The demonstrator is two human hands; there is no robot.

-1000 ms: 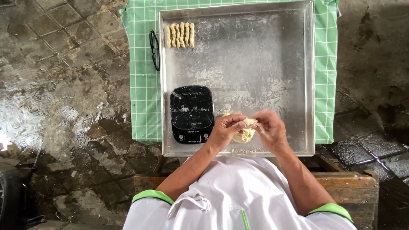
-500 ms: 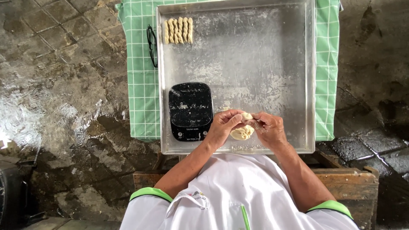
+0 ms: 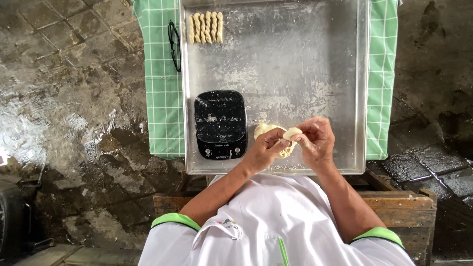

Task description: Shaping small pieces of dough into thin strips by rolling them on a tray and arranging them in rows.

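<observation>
Far left of the frame: wet, dark stone floor (image 3: 64, 98), no items on it. Left of centre: green checked cloth (image 3: 160, 98) covering the worktop, with a pair of dark-framed glasses (image 3: 173, 45) lying on it just beside the tray's left wall. Centre: large shallow metal tray (image 3: 345, 74), floured and scuffed; in its upper left corner a row of five twisted dough sticks (image 3: 205, 27), side by side; lower left of the tray a black kitchen scale (image 3: 220, 123), its platform dusted with flour. Lower centre: left hand (image 3: 266, 150), fingers closed on a small piece of pale dough (image 3: 291, 133); right hand (image 3: 315, 140), fingers pinching the same piece from the other side, held just above the tray floor. A larger dough lump (image 3: 263, 129) lies under and behind the hands, touching the left one. Risk, as a judgement: the soft piece could tear or stick to the fingers if pulled unevenly, and the glasses could slide off the cloth's edge. Hidden: most of the lump, the fingertips, and the worktop under the cloth; the scale's display is too small to make out.
</observation>
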